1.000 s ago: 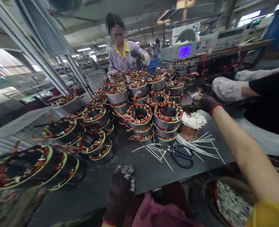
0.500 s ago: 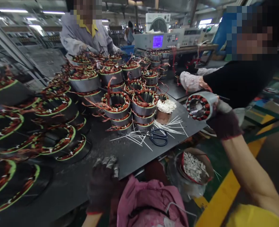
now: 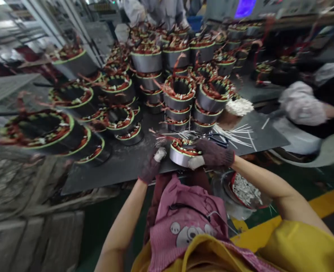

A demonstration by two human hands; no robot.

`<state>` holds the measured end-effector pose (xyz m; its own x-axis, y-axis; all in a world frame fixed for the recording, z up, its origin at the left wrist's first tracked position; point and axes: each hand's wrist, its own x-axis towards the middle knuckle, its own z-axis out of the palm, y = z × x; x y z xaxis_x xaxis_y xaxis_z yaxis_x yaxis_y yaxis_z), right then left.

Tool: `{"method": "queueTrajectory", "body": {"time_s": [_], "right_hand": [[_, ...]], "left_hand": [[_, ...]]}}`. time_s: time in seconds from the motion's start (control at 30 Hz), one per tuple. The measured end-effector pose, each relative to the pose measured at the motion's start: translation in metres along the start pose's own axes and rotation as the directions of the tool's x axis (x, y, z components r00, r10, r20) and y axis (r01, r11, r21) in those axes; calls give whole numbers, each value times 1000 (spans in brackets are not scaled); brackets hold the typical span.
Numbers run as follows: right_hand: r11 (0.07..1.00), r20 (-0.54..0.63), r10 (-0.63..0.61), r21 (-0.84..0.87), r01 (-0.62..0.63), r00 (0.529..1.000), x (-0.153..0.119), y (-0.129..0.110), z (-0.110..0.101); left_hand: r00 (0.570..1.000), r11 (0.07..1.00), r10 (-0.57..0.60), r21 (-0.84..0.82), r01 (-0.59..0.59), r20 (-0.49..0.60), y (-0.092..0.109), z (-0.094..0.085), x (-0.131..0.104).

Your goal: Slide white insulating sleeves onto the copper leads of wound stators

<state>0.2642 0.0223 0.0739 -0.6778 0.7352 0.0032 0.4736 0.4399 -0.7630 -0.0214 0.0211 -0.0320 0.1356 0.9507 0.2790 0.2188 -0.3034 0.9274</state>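
A metal stator ring with copper windings [image 3: 180, 155] rests at the front edge of the dark table, its wound face up. My right hand [image 3: 212, 154], in a dark glove with pale fingertips, grips its right side. Just left of the ring is my left hand [image 3: 154, 160], gloved too, with fingers curled near the ring's copper leads; whether it pinches them is too blurred to tell. Behind the ring lie scissors [image 3: 222, 139] and thin white sticks [image 3: 242, 136].
Stacked stators [image 3: 179, 94] fill the table [image 3: 121, 160] behind and to the left. White pieces [image 3: 240, 107] top a brown container. A bucket of white scraps [image 3: 246, 192] stands below the table edge. A co-worker's gloved hand [image 3: 302, 102] is at the right.
The view has swung left and down. My right hand has brought the stator from the right to the table's front edge, turning it face up. My left hand is now beside it.
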Motion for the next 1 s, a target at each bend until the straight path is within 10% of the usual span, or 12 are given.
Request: {"method": "queueTrajectory", "body": {"time_s": [0.23,0.37,0.53,0.7,0.83,1.0], "right_hand": [[684,254,-261,-633,364,931,54,30,3],[664,-86,-370,-721,198,925,30,40,-6],[822,-633,-175,-515,-242,754,-23,50,21],[848,-213,18,-514,-128,977,-14,26,66],[962,-122,-80,-270,44,989,17,8,77],[981,-538,14,-155,-115,843,28,14,70]], "left_hand": [[998,986,-67,-154,68,16,-13,-23,1],[995,985,96,147,-94,-6,-15,-21,-20],[967,759,201,598,-256,158,-16,-52,-36],[898,584,340,686,-434,278,-5,-59,14],[736,482,299,569,-666,607,14,-41,50],[895,696,215,581,-421,391,36,-10,55]]}}
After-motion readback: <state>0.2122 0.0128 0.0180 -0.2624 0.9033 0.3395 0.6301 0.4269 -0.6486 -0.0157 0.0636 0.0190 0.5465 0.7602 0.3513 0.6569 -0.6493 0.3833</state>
